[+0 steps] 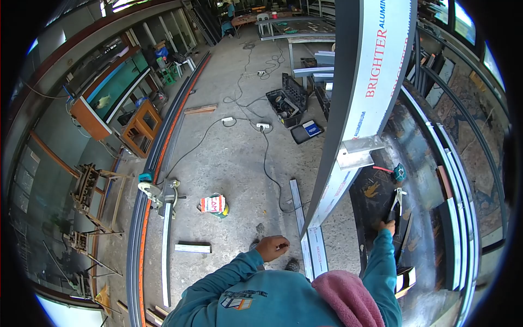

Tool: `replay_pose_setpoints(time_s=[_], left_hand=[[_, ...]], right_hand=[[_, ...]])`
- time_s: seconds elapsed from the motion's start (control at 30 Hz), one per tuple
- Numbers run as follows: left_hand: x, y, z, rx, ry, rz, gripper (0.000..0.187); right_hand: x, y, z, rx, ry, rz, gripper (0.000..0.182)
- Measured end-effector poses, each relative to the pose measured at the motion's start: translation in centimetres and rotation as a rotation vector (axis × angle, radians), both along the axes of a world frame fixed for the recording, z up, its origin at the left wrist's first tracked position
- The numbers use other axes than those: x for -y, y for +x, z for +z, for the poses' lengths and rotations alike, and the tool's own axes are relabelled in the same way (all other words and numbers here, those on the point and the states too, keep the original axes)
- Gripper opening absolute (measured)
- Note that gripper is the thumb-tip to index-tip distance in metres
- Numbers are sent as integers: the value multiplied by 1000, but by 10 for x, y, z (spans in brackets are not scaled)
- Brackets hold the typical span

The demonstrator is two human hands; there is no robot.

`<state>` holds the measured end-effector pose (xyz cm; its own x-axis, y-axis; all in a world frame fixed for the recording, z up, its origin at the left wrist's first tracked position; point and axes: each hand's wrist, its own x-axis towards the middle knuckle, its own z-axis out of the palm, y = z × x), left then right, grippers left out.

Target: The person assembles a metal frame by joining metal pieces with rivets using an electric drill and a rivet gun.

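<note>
Right hand (387,226) holds a black-handled tool (395,211); left hand (272,248) curls, its grip's contents unclear

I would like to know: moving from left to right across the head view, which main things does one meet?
Fish tank, saw, bucket, left hand, right hand, stacked bars.

The one camera is worn on my head. It looks forward and down, in a wide round view, over my shirt (267,302) and both my hands, quite near, and along the floor (239,174) far ahead.
</note>
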<state>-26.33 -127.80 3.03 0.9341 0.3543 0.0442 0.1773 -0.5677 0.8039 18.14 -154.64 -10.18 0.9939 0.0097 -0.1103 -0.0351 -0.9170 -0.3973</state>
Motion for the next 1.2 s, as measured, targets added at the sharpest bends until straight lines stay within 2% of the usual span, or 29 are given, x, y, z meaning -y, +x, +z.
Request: replay_pose_setpoints(time_s=[0.03, 0.1, 0.17, 0.2, 0.27, 0.3, 0.33, 0.37, 0.43, 0.5, 0.57, 0.6, 0.63, 0.7, 0.77, 0.8, 0.83, 0.87, 0.9, 0.93, 0.97, 1.0, 1.03, 1.07, 1.1, 1.17, 1.2], left_hand=[[0, 0, 1, -4, -2, -6, 17], [0, 1, 3, 46, -43, -43, 16], [-2, 7, 6, 39, -10, -86, 16], [-2, 10, 8, 29, 21, -113, 16], [-3, 17, 12, 42, 15, -163, 16], [-3, 21, 13, 57, 15, -195, 15], [-3, 23, 13, 64, 14, -210, 15], [-3, 25, 12, 95, -7, -257, 15], [-6, 28, 13, 142, -22, -316, 15], [-9, 25, 16, 85, -90, -404, 16], [-17, 18, 12, 63, -75, -443, 17], [-20, 13, 13, 58, -79, -476, 18], [-24, 5, 15, 51, -84, -510, 19], [-35, -13, 15, 66, -125, -521, 20], [-49, -33, 10, 129, -230, -472, 17], [-58, -44, 9, 76, -258, -466, 16], [-66, -55, 10, 82, -261, -462, 16], [-73, -67, 13, 74, -379, -451, 16], [-78, -77, 15, 64, -501, -440, 16], [-79, -86, 18, 63, -510, -434, 16], [-79, -91, 21, 91, -733, -443, 15], [-79, -93, 24, 122, -954, -449, 14], [-78, -93, 26, 119, -956, -453, 14], [-76, -91, 29, 116, -1038, -443, 14], [-74, -89, 31, 112, -1119, -431, 14], [-75, -88, 36, 112, -1118, -398, 13], [-76, -89, 43, 104, -1218, -355, 13]], right_hand=[[0, 13, -1, -49, 35, -114, 37], [12, 37, -12, -173, 97, -167, 25], [41, 78, -41, -345, 311, -94, 15], [54, 99, -51, -487, 523, -63, 11], [54, 61, -2, -569, 968, -231, 7], [48, 35, 38, -632, 1418, -377, 5], [43, 11, 77, -681, 1589, -372, 5], [49, -8, 93, -665, 1594, -378, 5], [58, -40, 113, -925, 2194, -203, 8], [61, -95, 119, -711, 2126, 139, 18], [36, -179, 165, -342, 1955, 129, 33], [40, -193, 168, -337, 1895, 145, 40], [29, -212, 184, -111, 1790, -24, 37], [32, -220, 181, 377, 1300, -302, 38], [46, -243, 172, 416, 1030, -374, 45], [52, -250, 144, 541, 1068, -374, 47], [55, -268, 127, 663, 1097, -234, 46], [27, -303, 132, 768, 1293, -231, 42], [13, -336, 131, 770, 1238, -120, 39], [4, -375, 136, 513, 1229, -90, 35], [-6, -414, 142, 259, 1177, -53, 31], [-15, -426, 99, 369, 1259, 18, 29], [-38, -445, 85, 378, 1349, 79, 26], [-74, -479, 122, 291, 1343, 143, 25], [-82, -493, 105, 197, 1306, 173, 26], [-122, -521, 133, 73, 1321, 179, 30], [-132, -530, 138, 14, 1324, 179, 30]])
